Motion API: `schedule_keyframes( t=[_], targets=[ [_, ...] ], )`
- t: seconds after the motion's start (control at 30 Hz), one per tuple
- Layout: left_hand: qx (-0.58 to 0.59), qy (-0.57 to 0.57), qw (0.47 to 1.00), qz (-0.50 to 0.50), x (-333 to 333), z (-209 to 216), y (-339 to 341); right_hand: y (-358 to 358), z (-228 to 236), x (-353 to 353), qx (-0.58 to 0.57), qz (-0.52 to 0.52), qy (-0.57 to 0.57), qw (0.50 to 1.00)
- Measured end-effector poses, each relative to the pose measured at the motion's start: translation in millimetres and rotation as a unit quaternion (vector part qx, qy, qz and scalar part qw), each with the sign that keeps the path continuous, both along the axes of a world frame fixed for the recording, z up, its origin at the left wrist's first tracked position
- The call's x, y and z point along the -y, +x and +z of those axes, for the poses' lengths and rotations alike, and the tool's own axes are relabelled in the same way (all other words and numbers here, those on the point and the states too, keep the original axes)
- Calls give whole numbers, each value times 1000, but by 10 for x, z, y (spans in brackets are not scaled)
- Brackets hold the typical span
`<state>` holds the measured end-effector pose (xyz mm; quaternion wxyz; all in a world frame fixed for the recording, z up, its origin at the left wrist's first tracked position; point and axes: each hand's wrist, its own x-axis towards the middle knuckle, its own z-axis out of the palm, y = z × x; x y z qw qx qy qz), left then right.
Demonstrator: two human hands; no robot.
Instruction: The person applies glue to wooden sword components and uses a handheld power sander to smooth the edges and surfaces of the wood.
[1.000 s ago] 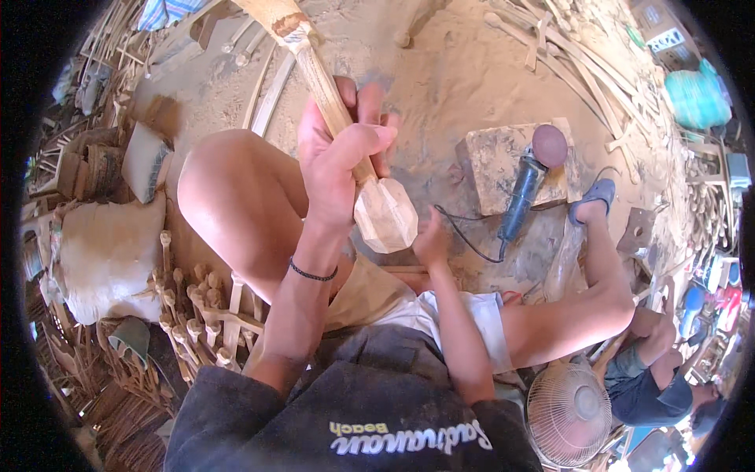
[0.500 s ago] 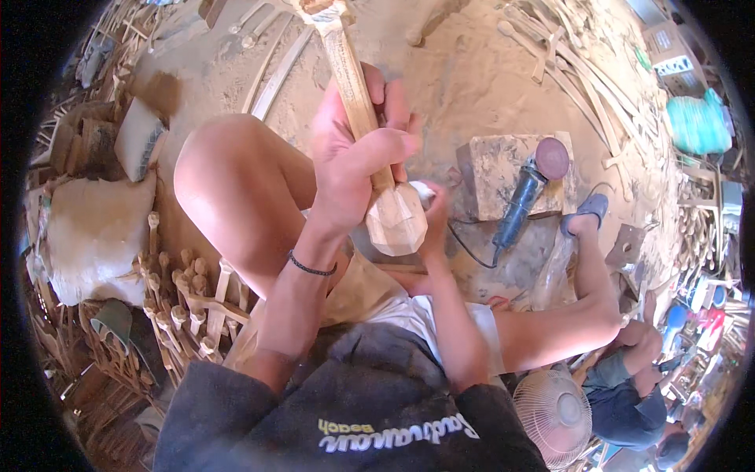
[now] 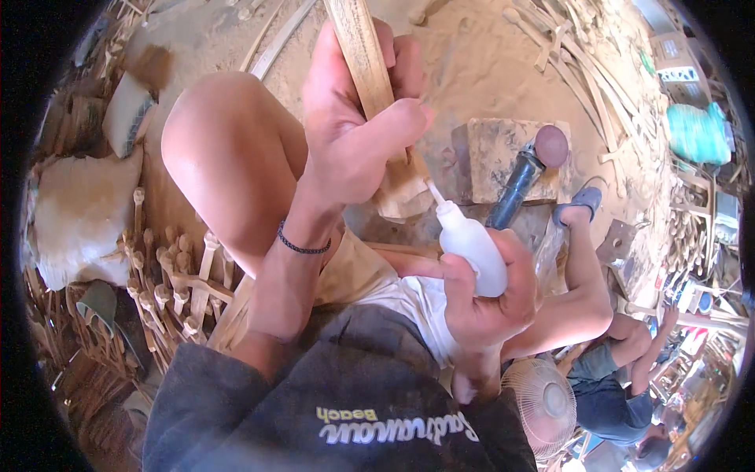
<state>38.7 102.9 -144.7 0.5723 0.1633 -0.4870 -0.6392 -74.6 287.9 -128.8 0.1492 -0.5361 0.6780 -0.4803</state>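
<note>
My left hand (image 3: 354, 134) is closed round a pale carved wooden shaft (image 3: 358, 55), which runs out past the upper edge of the view. Its wider, faceted end (image 3: 405, 197) points down toward my lap. In my right hand (image 3: 499, 303) is a small white squeeze bottle (image 3: 476, 248), tilted up to the left. The bottle's thin nozzle meets the side of the wooden end, or comes very close to it; I cannot tell which.
On a dusty block (image 3: 491, 157) to the right rests an angle grinder (image 3: 517, 187) with a round reddish disc. Carved wooden pieces (image 3: 181, 271) crowd the left, and long wooden ones (image 3: 590, 94) lie far right. Near a fan (image 3: 539, 405) sits another person (image 3: 609, 401).
My right hand has come out from behind the wood, bringing the white bottle up to its wider end. The wooden shaft has shifted up and nearer in my left hand.
</note>
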Motion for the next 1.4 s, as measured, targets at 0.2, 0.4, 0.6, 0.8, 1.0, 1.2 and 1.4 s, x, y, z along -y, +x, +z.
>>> schedule_keyframes(
  t=[0.2, 0.4, 0.6, 0.8, 1.0, 1.2, 1.4],
  targets=[
    [-61, -9, 997, -54, 85, -139, 106, 45, 35, 48, -2, 2, -24, 1000],
    [-62, 42, 997, -5, 4, -186, 28, 46, 73, 130, -45, 4, -66, 997],
    [-71, 26, 997, -10, 27, -201, 21, -7, 152, 149, -49, 7, -82, 995],
    [-67, 49, 996, -12, 0, -155, 6, -42, 155, 137, -30, 4, -97, 995],
    [-56, 69, 996, -10, -14, -66, 6, -47, 154, 99, -24, 11, -94, 995],
    [-93, 60, 994, -21, -18, -86, -42, 8, 113, 55, -30, 13, -74, 997],
    [-73, 98, 992, -11, -8, -75, -8, 11, 169, 137, -59, 20, -71, 996]
  ],
)
